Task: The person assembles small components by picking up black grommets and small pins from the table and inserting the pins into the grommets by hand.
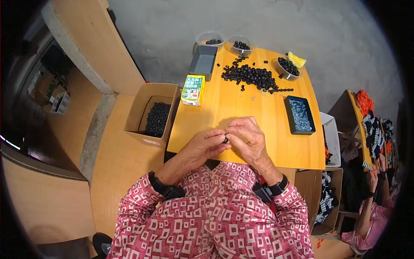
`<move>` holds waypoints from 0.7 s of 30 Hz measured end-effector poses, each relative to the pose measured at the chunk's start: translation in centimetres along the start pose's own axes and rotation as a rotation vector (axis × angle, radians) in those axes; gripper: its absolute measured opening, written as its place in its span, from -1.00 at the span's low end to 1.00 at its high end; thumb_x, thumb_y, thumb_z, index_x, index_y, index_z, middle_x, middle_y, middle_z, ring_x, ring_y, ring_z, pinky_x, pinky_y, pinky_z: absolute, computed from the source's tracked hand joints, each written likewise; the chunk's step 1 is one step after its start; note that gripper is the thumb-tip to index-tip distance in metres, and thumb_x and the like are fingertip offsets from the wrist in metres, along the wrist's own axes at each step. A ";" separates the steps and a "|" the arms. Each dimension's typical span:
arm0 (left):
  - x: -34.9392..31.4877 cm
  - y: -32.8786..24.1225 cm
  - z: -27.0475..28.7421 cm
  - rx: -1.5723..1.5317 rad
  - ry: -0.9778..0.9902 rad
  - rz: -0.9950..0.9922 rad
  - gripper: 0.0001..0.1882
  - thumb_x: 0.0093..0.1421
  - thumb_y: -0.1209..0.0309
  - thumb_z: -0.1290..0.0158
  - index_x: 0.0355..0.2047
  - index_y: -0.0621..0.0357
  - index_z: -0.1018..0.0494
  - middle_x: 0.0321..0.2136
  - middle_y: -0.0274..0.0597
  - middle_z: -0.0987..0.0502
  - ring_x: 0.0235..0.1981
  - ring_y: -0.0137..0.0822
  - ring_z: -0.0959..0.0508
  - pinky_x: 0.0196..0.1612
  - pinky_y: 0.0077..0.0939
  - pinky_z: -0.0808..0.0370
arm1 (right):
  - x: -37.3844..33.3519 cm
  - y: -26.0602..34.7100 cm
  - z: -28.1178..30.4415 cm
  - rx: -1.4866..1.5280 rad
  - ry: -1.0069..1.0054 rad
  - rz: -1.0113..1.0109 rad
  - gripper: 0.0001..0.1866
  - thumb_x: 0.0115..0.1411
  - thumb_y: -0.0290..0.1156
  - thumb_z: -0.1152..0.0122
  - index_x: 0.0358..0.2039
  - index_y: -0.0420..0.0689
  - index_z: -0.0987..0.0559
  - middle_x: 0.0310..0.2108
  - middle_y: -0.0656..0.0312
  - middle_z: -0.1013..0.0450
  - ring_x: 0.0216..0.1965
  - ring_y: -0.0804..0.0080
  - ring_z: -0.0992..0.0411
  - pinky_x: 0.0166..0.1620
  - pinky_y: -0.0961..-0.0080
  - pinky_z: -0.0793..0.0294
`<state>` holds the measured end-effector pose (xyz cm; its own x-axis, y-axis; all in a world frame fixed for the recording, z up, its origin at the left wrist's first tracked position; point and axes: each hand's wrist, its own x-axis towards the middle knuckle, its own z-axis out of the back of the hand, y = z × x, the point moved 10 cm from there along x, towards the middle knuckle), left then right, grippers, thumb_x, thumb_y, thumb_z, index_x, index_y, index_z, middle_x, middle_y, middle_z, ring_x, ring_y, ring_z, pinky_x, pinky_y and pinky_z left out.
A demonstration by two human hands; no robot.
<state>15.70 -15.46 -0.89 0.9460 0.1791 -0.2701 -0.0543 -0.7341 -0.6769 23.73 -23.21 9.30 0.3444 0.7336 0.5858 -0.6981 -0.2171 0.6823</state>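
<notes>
At the table's near edge, my left hand (200,147) pinches a small round black piece (225,140) between thumb and fingers. My right hand (249,141) meets it there, its thumb and forefinger pressed together at the piece; whatever they pinch is too small to make out. Farther up the table lies a loose heap of similar black pieces (254,77), with a few small clear bits (253,98) by its near side. Right of my hands sits a dark tray (308,129) filled with small clear parts.
Three clear tubs (288,77) of black pieces line the far side, one with a yellow item (296,60). At left stand a grey bin (192,69), a yellow-green box (192,90) and a carton (134,123) of black parts. Cartons (307,194) and a co-worker (373,216) are at right.
</notes>
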 end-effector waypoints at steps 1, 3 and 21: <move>0.1 -0.1 -0.3 0.016 0.015 0.008 -0.77 0.33 0.35 -0.05 -0.10 0.22 -0.46 -0.23 -0.28 -0.54 -0.20 -0.47 -0.60 -0.11 -0.74 -0.59 | 0.1 0.2 0.1 -0.022 -0.016 0.019 -0.85 0.03 -0.58 -0.33 -0.32 -0.19 -0.64 -0.24 0.19 -0.52 -0.15 0.25 -0.42 -0.09 0.40 -0.43; 0.2 0.1 -0.2 0.014 0.030 0.012 -0.77 0.33 0.34 -0.05 -0.10 0.23 -0.46 -0.23 -0.28 -0.54 -0.21 -0.48 -0.60 -0.13 -0.76 -0.58 | 0.0 0.0 -0.1 -0.028 -0.011 0.031 -0.85 0.03 -0.59 -0.33 -0.32 -0.20 -0.64 -0.24 0.19 -0.52 -0.14 0.25 -0.42 -0.08 0.40 -0.43; 0.1 0.0 1.4 0.075 -0.025 -0.003 -0.84 0.26 0.40 -0.13 -0.20 0.19 -0.52 -0.32 -0.33 -0.57 -0.33 -0.52 -0.60 -0.24 -0.77 -0.55 | -0.3 -0.1 -1.6 -0.015 0.123 0.035 -0.80 0.05 -0.58 -0.32 -0.25 -0.20 -0.64 -0.19 0.17 -0.54 -0.07 0.21 -0.44 -0.03 0.37 -0.46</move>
<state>15.38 -14.55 -1.88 0.9378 0.1985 -0.2847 -0.0762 -0.6825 -0.7269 22.72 -22.38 8.38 0.2408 0.7994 0.5505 -0.7182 -0.2348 0.6550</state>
